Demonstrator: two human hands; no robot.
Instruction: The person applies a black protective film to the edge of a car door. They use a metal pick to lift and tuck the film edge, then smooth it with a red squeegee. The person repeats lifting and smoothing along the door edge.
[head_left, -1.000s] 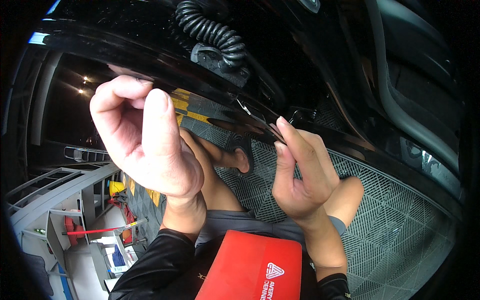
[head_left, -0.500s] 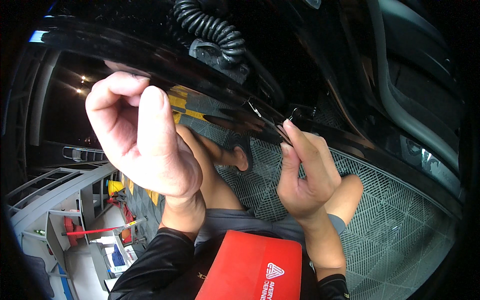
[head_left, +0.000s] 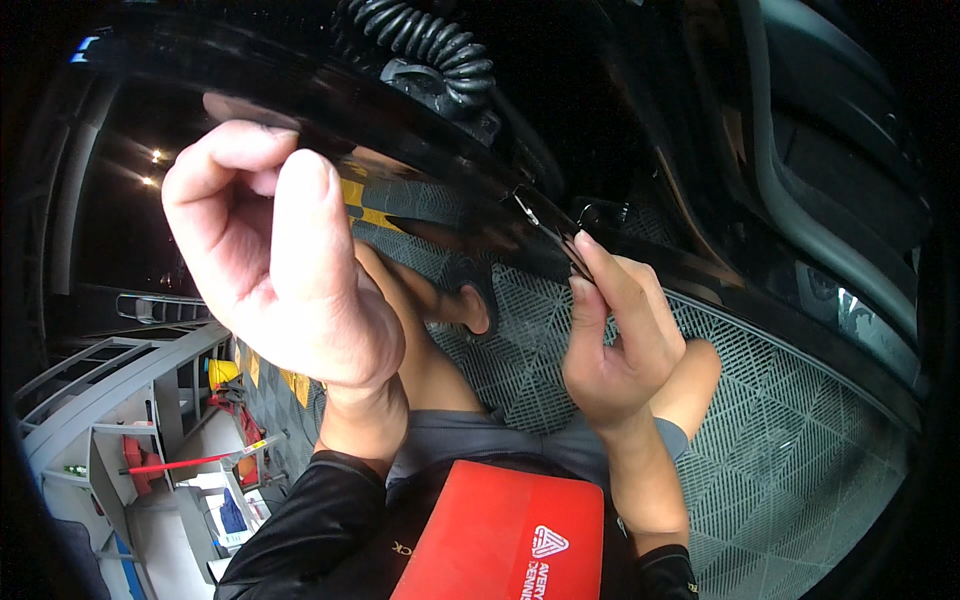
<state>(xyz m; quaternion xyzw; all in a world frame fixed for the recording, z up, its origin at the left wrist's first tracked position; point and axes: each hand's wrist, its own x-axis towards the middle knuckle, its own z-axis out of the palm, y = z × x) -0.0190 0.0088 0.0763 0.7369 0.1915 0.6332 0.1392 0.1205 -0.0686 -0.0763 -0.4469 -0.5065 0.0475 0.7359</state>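
Observation:
My left hand (head_left: 280,250) is curled beside the glossy black car body panel (head_left: 420,150), thumb and forefinger close together near its surface; whatever is between them, if anything, is too small to make out. Lower and to the right, my right hand (head_left: 620,330) pinches a slim dark tool (head_left: 560,240) with a shiny narrow tip, angled up-left against or very near the same panel; I cannot tell whether it touches. A black coiled hose or cable (head_left: 420,45) hangs above on a dark fitting. A flat red card (head_left: 500,535) lies against my chest.
A dark door opening with rubber trim (head_left: 780,210) is at the upper right. Below are my legs and grey grid floor tiles (head_left: 770,450). At the lower left stand grey shelving (head_left: 100,430), a yellow bucket (head_left: 222,371) and a red long-handled tool (head_left: 180,463).
My left hand has shifted up and left in the view. My right hand has moved right with the slim tool, its tip now farther right along the panel. Both grips look unchanged.

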